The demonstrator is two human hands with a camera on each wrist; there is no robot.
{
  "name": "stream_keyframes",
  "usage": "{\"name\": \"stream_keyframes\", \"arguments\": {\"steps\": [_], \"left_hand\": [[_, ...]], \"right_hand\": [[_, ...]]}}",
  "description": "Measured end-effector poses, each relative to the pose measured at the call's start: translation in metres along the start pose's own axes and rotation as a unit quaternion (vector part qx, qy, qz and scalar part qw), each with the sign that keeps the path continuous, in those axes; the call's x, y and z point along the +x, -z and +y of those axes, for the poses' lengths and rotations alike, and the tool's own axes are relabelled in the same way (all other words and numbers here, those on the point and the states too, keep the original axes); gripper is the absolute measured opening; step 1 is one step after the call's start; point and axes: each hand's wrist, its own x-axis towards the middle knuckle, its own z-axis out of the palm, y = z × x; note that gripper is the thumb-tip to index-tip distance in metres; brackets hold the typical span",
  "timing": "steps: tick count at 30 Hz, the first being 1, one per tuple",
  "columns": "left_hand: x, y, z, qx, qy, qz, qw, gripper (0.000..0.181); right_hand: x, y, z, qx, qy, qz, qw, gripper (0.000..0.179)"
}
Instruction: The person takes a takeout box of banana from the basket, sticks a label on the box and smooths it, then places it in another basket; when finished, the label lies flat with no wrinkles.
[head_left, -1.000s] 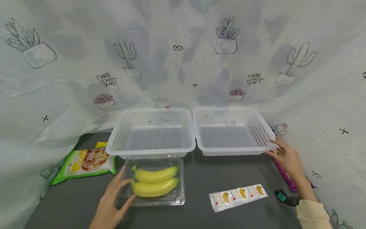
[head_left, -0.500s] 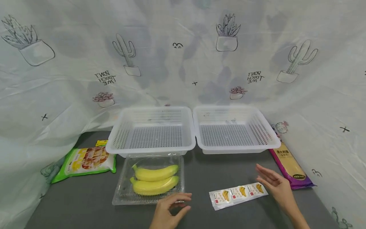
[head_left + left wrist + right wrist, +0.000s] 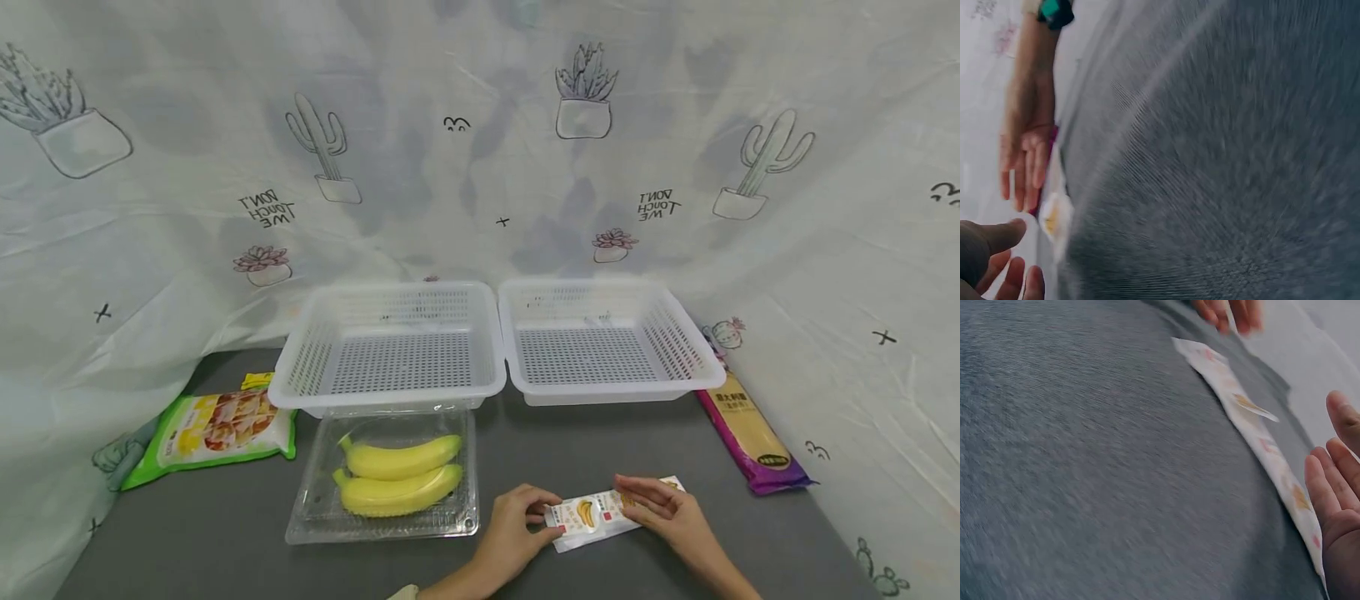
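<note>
On the near part of the matte dark grey table, right of centre, working at opposite ends of a narrow white paper strip of banana-printed stickers, laid slantwise and rising slightly toward the far right. At its left end, holding the bare left hand with thumb and fingers bent and parted in a loose C, right by the paper; cannot tell touching from nearly touching there. Over its right half, holding the bare right hand with fingers straight and close together, hiding part of the printing; cannot tell how firmly, if at all, pressing. In the right wrist view, spreading that hand's thumb away from its fingers, just beside the strip. Left of the left hand, can see a clear plastic tray with two yellow bananas; beyond, two white perforated plastic baskets; at left, a green-and-white bag; at right, a long purple-and-gold packet, well apart from the right hand.
</note>
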Motion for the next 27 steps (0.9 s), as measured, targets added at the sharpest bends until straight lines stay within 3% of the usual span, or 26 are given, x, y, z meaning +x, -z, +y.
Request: {"name": "stream_keyframes", "arguments": {"steps": [5, 12, 19, 27], "left_hand": [[0.004, -0.008, -0.008, 0.052, 0.010, -0.005, 0.9986, 0.035], [0.007, -0.011, -0.010, 0.094, 0.007, -0.018, 0.9953, 0.036], [0.008, -0.009, -0.009, 0.080, 0.016, -0.022, 0.9965, 0.036], [0.010, -0.008, -0.011, 0.073, 0.017, -0.015, 0.9970, 0.036]], "right_hand": [[0.007, -0.009, 0.009, 0.039, 0.022, -0.074, 0.9963, 0.040], [0.009, -0.021, 0.005, -0.027, -0.026, -0.026, 0.9990, 0.045], [0.013, -0.033, -0.002, -0.074, -0.043, -0.036, 0.9957, 0.040], [0.013, -0.041, 0.001, -0.183, 0.016, -0.018, 0.9827, 0.025]]}}
